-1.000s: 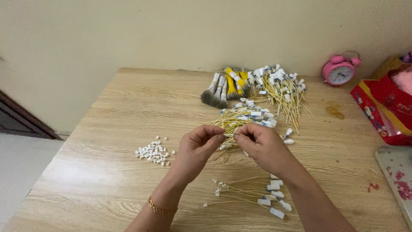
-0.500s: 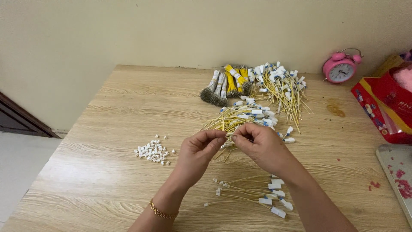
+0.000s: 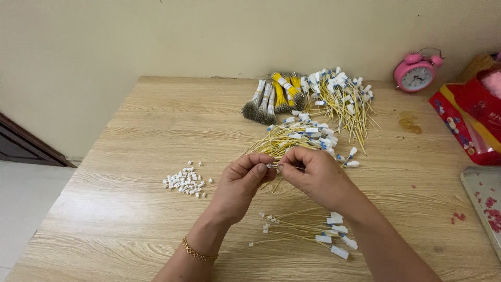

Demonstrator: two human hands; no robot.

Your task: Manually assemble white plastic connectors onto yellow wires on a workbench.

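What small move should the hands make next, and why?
Probably push the small white piece in the left hand onto the wire end pinched by the right hand: the fingertips nearly meet, and the finished wires lying below already carry white ends.

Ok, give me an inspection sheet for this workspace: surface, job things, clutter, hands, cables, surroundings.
Surface: light wood-grain table, with a brownish stain near the far right.
Job's things: small white connector pinched between both hands; loose white connectors at left; finished yellow wires near the person; yellow wire pile beyond the hands.
Clutter: bundled wires, pink alarm clock, red bag, tray edge.
Hands: left hand and right hand meet fingertip to fingertip; gold bracelet on the left wrist.
Cables: nothing seen beyond the wires.
Surroundings: plain beige wall, pale floor.
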